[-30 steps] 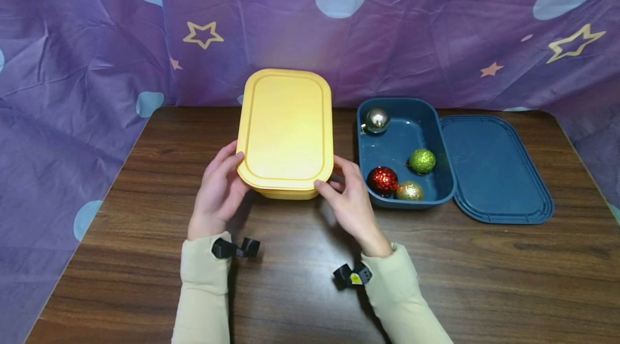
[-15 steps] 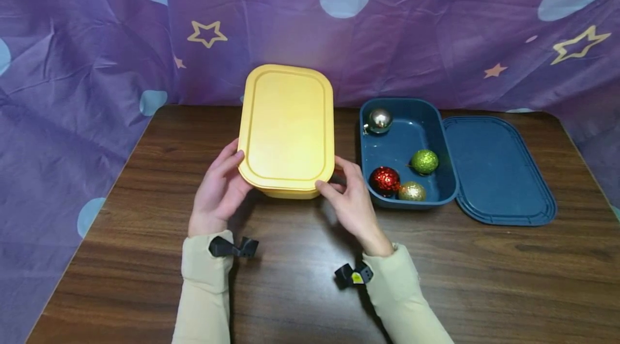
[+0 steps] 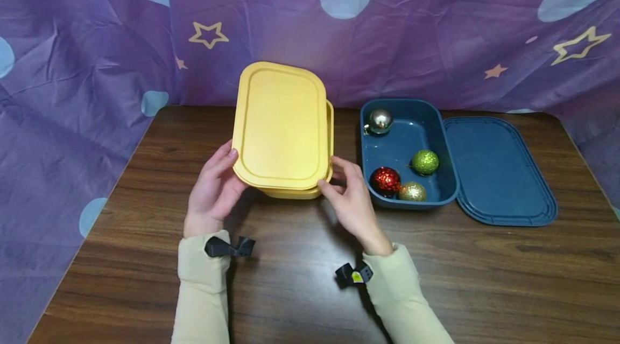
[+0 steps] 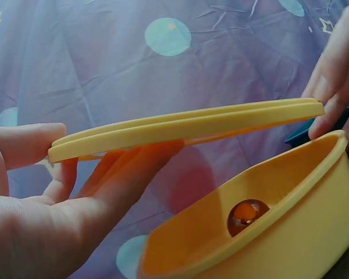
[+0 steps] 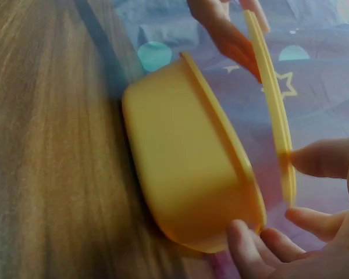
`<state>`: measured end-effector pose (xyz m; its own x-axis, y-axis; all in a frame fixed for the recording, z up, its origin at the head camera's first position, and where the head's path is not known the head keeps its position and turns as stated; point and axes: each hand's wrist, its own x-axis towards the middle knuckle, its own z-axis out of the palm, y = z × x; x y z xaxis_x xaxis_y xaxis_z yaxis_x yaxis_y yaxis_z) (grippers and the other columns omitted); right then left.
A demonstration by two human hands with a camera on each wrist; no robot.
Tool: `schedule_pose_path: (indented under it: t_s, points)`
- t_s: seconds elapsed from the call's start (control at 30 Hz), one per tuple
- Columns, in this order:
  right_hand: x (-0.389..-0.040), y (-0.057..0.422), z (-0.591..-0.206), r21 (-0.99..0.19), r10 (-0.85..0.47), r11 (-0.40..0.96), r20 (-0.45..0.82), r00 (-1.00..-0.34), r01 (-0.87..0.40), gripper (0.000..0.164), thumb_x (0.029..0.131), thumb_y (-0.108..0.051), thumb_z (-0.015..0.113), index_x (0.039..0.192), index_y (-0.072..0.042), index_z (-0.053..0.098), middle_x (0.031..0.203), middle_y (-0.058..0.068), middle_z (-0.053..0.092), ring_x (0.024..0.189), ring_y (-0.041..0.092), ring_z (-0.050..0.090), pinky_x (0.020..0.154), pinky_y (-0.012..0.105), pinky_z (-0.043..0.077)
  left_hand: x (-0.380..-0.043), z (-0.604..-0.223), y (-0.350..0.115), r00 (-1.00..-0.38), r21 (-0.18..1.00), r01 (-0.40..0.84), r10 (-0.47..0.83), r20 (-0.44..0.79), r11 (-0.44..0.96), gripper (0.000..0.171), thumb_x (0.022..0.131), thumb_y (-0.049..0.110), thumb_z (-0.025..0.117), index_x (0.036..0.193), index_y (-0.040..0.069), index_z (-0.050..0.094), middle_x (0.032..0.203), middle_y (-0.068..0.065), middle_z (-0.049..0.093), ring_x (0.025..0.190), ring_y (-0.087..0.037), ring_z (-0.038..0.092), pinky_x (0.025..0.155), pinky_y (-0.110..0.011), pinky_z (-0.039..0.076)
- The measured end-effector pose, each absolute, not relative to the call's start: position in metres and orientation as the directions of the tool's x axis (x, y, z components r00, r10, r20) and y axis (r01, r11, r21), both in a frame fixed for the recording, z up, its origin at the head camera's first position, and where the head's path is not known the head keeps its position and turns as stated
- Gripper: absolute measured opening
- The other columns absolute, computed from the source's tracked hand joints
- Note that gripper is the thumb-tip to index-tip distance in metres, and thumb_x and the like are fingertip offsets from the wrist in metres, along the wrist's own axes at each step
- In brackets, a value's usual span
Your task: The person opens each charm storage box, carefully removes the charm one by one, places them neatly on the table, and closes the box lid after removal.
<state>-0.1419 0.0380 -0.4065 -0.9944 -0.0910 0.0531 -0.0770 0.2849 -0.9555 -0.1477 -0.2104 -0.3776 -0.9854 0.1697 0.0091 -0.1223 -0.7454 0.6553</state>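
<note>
A yellow lid (image 3: 281, 126) is lifted off a yellow box (image 5: 180, 157) and hangs tilted above it, shifted left. My left hand (image 3: 210, 190) grips the lid's left edge, thumb on top and fingers spread beneath. At the near right corner, my right hand (image 3: 351, 204) pinches the lid between thumb and forefinger. Its other fingertips (image 5: 241, 232) lie against the end of the box. Through the gap in the left wrist view, a shiny copper-coloured ball (image 4: 244, 217) shows inside the box. The rest of the box's inside is hidden.
To the right stands a blue box (image 3: 407, 142) holding a silver bauble (image 3: 380, 121), a red bauble (image 3: 385, 180), a green bauble (image 3: 425, 162) and a gold bauble (image 3: 413, 192). A blue lid (image 3: 499, 169) lies beside it. A purple cloth (image 3: 281, 10) hangs behind the table (image 3: 290, 279).
The yellow lid has risen and slid left off the box, exposing the box's right rim. My left hand has moved slightly left with it; my right hand has barely moved.
</note>
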Motion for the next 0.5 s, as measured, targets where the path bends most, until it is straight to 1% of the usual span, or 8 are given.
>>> schedule_pose_path:
  t_s: [0.1, 0.3, 0.4, 0.5]
  points:
    - [-0.143, 0.038, -0.408, -0.951, -0.074, 0.301, 0.046, -0.996, -0.066, 0.056, 0.087, -0.008, 0.065, 0.139, -0.001, 0.045, 0.134, 0.020, 0.046, 0.112, 0.031, 0.058, 0.090, 0.041, 0.054, -0.145, -0.375, -0.214, -0.989, 0.649, -0.098, 0.149, 0.023, -0.754, 0.026, 0.102, 0.007, 0.041, 0.124, 0.003, 0.054, 0.120, -0.010, 0.062, 0.108, -0.018, 0.063, 0.087, -0.033, 0.056]
    - [-0.143, 0.036, -0.413, -0.943, -0.050, 0.330, 0.038, -0.998, -0.052, 0.054, 0.086, -0.006, 0.065, 0.137, -0.001, 0.047, 0.128, 0.019, 0.049, 0.102, 0.028, 0.059, 0.084, 0.036, 0.054, -0.140, -0.369, -0.222, -0.994, 0.629, -0.028, 0.089, 0.066, -0.777, 0.027, 0.102, 0.008, 0.040, 0.125, 0.002, 0.053, 0.120, -0.011, 0.063, 0.109, -0.019, 0.063, 0.088, -0.034, 0.055]
    - [-0.143, 0.035, -0.414, -0.942, -0.046, 0.331, 0.038, -0.998, -0.051, 0.055, 0.085, -0.006, 0.065, 0.137, -0.001, 0.046, 0.129, 0.018, 0.048, 0.101, 0.027, 0.059, 0.084, 0.035, 0.054, -0.139, -0.366, -0.225, -0.996, 0.621, 0.005, 0.054, 0.076, -0.784, 0.025, 0.102, 0.008, 0.040, 0.124, 0.003, 0.053, 0.119, -0.010, 0.064, 0.107, -0.019, 0.063, 0.087, -0.034, 0.054]
    - [-0.144, 0.035, -0.416, -0.943, -0.043, 0.329, 0.032, -0.999, -0.044, 0.057, 0.086, -0.006, 0.065, 0.138, -0.001, 0.044, 0.132, 0.018, 0.048, 0.102, 0.028, 0.060, 0.085, 0.037, 0.055, -0.138, -0.365, -0.227, -0.996, 0.610, 0.029, 0.027, 0.083, -0.792, 0.024, 0.102, 0.009, 0.041, 0.123, 0.003, 0.052, 0.118, -0.010, 0.065, 0.107, -0.020, 0.063, 0.087, -0.034, 0.054]
